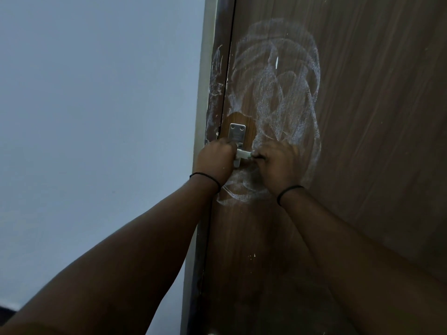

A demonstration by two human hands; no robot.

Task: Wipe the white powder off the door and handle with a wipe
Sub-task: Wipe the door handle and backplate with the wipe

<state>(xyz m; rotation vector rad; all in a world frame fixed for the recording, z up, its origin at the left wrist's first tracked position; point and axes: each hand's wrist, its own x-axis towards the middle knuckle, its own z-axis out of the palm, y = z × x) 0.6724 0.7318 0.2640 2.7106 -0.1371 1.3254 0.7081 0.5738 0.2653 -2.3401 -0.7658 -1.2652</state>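
Note:
The brown wooden door (362, 117) carries swirls of white powder (285, 88) above, beside and below the handle. Powder also streaks the door frame (215, 76). The metal handle plate (237, 131) is screwed on near the door's left edge, and a short piece of its lever (243, 154) shows between my hands. My left hand (215, 160) is curled over the lever's base. My right hand (278, 163) is closed around the lever's outer end. No wipe is visible; the palms are hidden.
A pale blue-grey wall (96, 117) fills the left side next to the frame. A few white specks (251, 256) dot the door lower down. Both wrists wear thin black bands.

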